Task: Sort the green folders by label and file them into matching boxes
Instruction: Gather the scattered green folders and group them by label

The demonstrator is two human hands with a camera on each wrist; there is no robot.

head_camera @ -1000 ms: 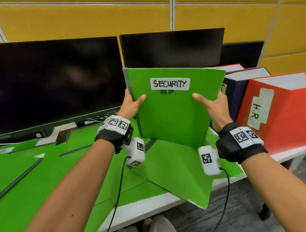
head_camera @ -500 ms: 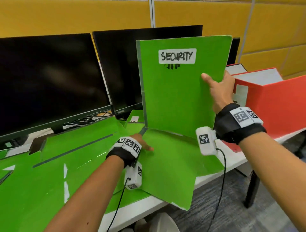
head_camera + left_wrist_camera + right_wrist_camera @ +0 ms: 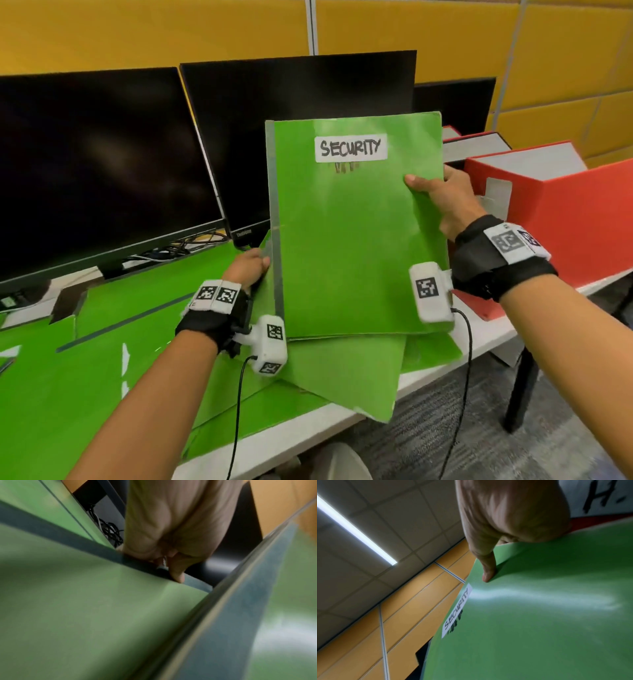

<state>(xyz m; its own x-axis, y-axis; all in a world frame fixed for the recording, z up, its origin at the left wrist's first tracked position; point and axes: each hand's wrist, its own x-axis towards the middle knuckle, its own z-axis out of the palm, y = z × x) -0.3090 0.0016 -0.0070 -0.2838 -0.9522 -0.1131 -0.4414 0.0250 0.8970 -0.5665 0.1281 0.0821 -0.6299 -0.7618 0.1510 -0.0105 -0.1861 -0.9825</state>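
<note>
The right hand (image 3: 448,202) holds a green folder (image 3: 356,240) upright above the desk (image 3: 308,431), its thumb laid across the front cover and the other fingers hidden behind the right edge — a pinch on that edge, which the right wrist view confirms. The folder carries a white label (image 3: 351,148) reading SECURITY near its top. The left hand (image 3: 248,269) sits low at the folder's spine side, fingers curled; in the left wrist view it grips the dark spine edge of another green folder (image 3: 85,601) lying on the desk, the thumb pressing down on it. More green folders (image 3: 102,359) lie spread across the desk, some overhanging its front edge. To the right stands a red box (image 3: 565,219) with a white tag — the right wrist view shows an "H." on it. Two dark monitors (image 3: 102,164) stand behind.
</note>
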